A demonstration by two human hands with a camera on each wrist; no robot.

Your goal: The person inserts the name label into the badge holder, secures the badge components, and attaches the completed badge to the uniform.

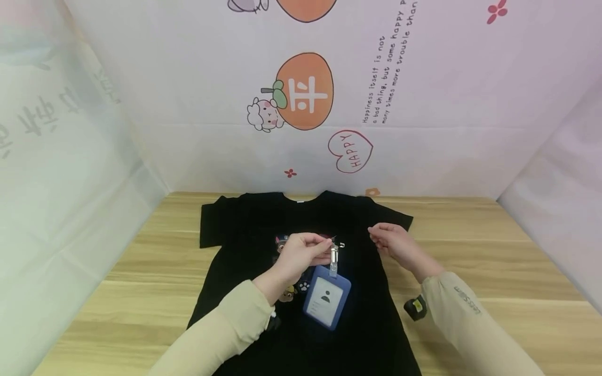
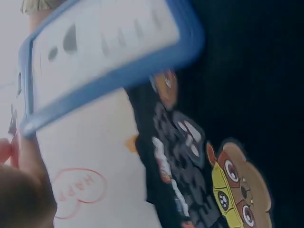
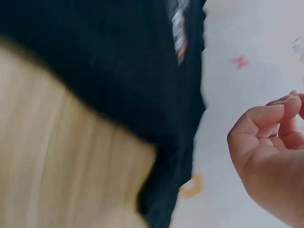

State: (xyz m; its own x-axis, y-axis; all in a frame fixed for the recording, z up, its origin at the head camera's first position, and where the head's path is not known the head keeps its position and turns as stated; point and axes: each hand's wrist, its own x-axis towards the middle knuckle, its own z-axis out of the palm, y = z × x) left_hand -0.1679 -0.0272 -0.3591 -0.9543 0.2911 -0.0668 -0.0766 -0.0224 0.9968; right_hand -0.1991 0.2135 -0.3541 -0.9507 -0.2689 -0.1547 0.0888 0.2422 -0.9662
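Note:
My left hand [image 1: 301, 256] pinches the metal clip [image 1: 334, 255] at the top of a blue badge holder [image 1: 327, 298]. The badge holder hangs tilted above a black T-shirt [image 1: 350, 334], its white card with a person icon facing up. In the left wrist view the blue frame [image 2: 118, 78] is close and blurred. Beside the left fingertips is a small dark piece with a metal hook. My right hand [image 1: 395, 245] is raised near the shirt's right sleeve. Its fingers [image 3: 266, 116] are curled, thumb against forefinger, and nothing shows between them.
The T-shirt lies spread on a wooden table [image 1: 141, 271], with a cartoon print [image 2: 240, 190] on its chest. Pale printed cloth [image 1: 211, 104] rises behind the table and at both sides. A small black object [image 1: 416, 308] with a yellow mark is beside the right forearm.

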